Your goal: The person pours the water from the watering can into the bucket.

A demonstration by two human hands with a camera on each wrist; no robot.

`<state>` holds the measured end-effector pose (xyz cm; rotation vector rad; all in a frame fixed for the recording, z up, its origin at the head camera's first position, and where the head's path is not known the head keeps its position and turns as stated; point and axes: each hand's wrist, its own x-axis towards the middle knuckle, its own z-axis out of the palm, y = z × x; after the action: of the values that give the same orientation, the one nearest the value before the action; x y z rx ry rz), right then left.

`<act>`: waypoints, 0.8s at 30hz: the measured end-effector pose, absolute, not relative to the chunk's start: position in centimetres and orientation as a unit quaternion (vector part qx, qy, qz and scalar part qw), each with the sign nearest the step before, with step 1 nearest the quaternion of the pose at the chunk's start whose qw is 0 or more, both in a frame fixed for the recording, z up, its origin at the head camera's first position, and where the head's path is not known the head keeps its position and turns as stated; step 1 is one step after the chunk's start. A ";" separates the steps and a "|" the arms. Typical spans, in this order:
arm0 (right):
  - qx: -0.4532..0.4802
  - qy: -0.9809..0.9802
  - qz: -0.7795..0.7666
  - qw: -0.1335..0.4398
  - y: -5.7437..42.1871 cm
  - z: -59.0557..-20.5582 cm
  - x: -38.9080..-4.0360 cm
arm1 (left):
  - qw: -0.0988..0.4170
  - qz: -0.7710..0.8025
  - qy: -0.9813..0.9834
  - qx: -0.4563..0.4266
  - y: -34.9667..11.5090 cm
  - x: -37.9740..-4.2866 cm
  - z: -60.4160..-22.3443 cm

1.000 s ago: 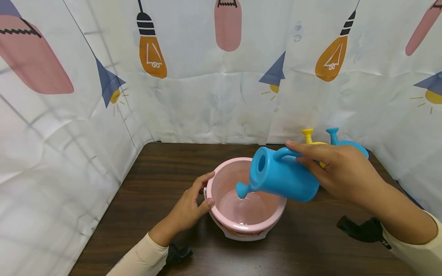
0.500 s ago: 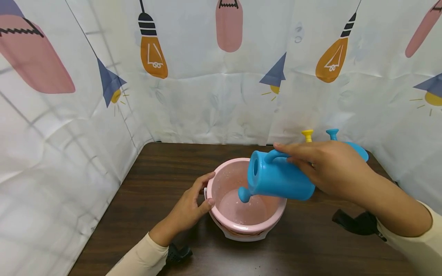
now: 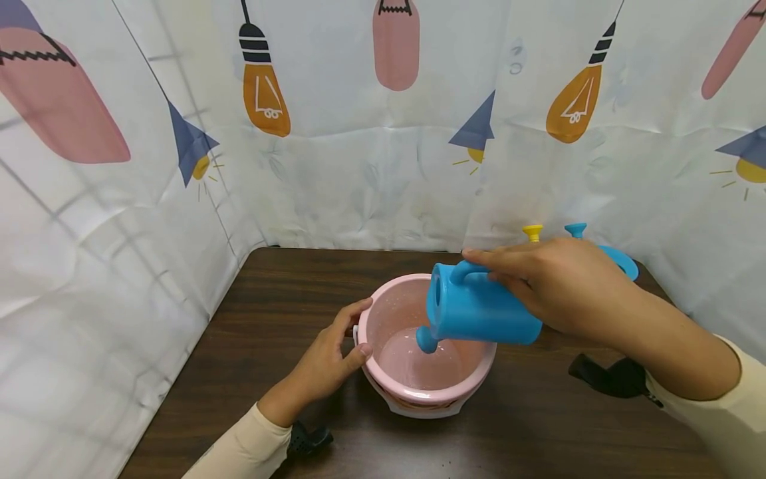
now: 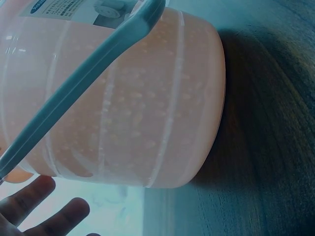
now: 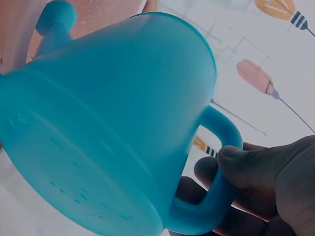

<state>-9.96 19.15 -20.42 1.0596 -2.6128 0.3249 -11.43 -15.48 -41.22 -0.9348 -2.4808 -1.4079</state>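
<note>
In the head view my right hand (image 3: 556, 283) grips the handle of a light-blue watering can (image 3: 485, 309), tipped sideways. The can's round sprinkler head (image 3: 427, 340) points down inside a pink bucket (image 3: 431, 397). The right wrist view shows the thumb and fingers curled round the can's handle (image 5: 224, 189). My left hand (image 3: 326, 359) rests on the bucket's left rim, thumb and index finger apart. Extended fingers (image 4: 69, 216) show beside the bucket's translucent wall (image 4: 133, 113) in the left wrist view. Glints mark the bucket's floor; I cannot make out a stream.
Behind my right hand stand a yellow watering can (image 3: 532, 231) and a second blue one (image 3: 619, 261), both partly hidden. The brown wooden table (image 3: 287, 293) meets a printed white curtain (image 3: 359, 186) at the back. The bucket has a carrying handle (image 4: 83, 81).
My right hand has moved left and tipped the watering can further, so its sprinkler head sits slightly lower and further right in the bucket. The left hand and the bucket have stayed put.
</note>
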 end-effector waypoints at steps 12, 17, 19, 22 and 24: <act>0.371 -0.912 0.097 0.145 18.7 -19.8 -10.2 | 0.078 -0.463 -0.825 -0.315 -15.4 -11.5 -41.2; 0.363 -0.917 0.087 0.139 18.6 -19.6 -10.1 | 0.083 -0.461 -0.824 -0.318 -15.4 -11.5 -41.3; 0.362 -0.918 0.083 0.139 18.6 -19.5 -10.1 | 0.082 -0.462 -0.825 -0.317 -15.4 -11.5 -41.3; 0.361 -0.919 0.079 0.139 18.5 -19.5 -10.1 | 0.080 -0.463 -0.825 -0.315 -15.4 -11.5 -41.2; 0.361 -0.919 0.078 0.139 18.5 -19.4 -10.1 | 0.078 -0.464 -0.825 -0.314 -15.3 -11.5 -41.2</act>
<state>-10.08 18.55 -19.43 1.0446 -2.6565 0.2269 -11.49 -15.34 -41.20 -0.9416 -2.4695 -1.3891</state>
